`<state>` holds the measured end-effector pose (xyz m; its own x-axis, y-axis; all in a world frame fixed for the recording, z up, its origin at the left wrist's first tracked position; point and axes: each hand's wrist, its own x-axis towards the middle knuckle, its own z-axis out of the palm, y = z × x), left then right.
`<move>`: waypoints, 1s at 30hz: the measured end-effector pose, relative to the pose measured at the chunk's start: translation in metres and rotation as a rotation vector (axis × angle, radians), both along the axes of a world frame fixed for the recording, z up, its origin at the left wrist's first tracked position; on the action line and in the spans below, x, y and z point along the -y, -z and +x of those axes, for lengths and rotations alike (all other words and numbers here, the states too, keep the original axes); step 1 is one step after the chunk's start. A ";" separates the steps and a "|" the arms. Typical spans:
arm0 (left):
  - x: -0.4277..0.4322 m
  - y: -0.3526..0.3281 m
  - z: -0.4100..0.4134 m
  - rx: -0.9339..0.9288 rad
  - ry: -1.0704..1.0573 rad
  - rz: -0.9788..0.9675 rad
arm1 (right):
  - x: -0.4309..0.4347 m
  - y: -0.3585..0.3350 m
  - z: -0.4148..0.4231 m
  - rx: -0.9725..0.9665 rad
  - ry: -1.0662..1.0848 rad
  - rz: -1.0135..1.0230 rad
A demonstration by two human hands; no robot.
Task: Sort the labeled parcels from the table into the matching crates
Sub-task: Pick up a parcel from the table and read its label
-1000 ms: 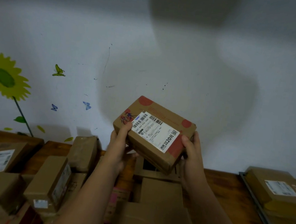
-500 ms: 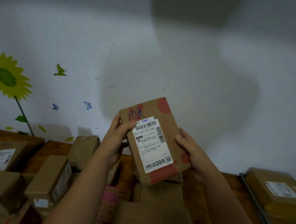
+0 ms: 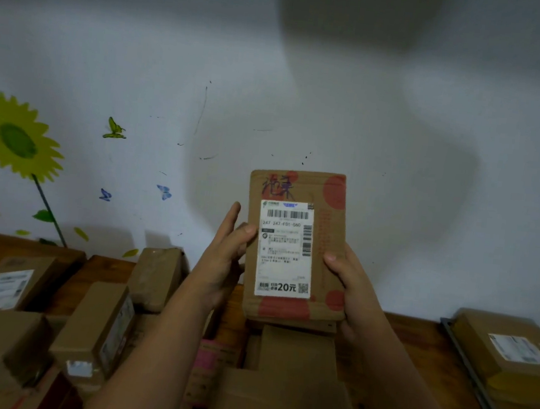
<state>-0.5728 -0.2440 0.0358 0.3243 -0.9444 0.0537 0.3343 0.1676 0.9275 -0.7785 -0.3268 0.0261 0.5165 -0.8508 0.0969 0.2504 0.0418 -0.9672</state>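
Labelled parcel (image 3: 294, 246) upright, left hand (image 3: 223, 259) pinching its left edge, right hand (image 3: 351, 288) clasping its right edge, seemingly from behind.

Parcel (image 3: 294, 246) matt brown cardboard, white paper label (image 3: 286, 248); table (image 3: 413, 343) dark wood.

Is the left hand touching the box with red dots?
Touching. The head view shows the left hand with its thumb on the front left edge of the red-dotted parcel.

A yellow sunflower wall sticker (image 3: 17, 139) sits far left on the pale grey wall (image 3: 371, 98), with a green butterfly sticker (image 3: 114, 129) and two blue butterfly stickers (image 3: 163, 191) to its right.
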 end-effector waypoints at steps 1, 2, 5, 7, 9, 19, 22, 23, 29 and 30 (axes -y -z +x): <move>-0.002 0.002 -0.001 -0.023 0.006 0.000 | 0.001 0.001 0.000 0.013 0.021 -0.005; -0.003 0.005 -0.003 -0.035 0.014 0.004 | 0.002 0.001 0.000 0.027 0.037 -0.009; -0.006 0.010 -0.005 -0.055 0.045 0.021 | 0.002 0.002 -0.001 0.062 0.069 -0.007; -0.003 0.014 -0.007 -0.052 0.083 0.011 | 0.001 0.004 -0.001 0.082 0.078 0.004; 0.000 0.016 -0.010 -0.012 0.118 -0.013 | 0.000 0.007 0.000 0.093 0.084 0.016; 0.008 0.017 -0.033 0.038 0.153 -0.022 | 0.002 0.015 -0.016 0.128 0.094 0.067; 0.012 0.015 -0.049 0.039 0.175 -0.019 | 0.003 0.017 -0.031 0.139 0.101 0.088; 0.014 0.015 -0.056 0.038 0.180 -0.015 | 0.004 0.017 -0.037 0.141 0.106 0.096; 0.025 0.023 -0.103 0.035 0.182 0.036 | 0.014 0.032 -0.084 0.139 0.146 0.146; 0.027 0.025 -0.110 0.032 0.183 0.045 | 0.015 0.034 -0.092 0.137 0.146 0.153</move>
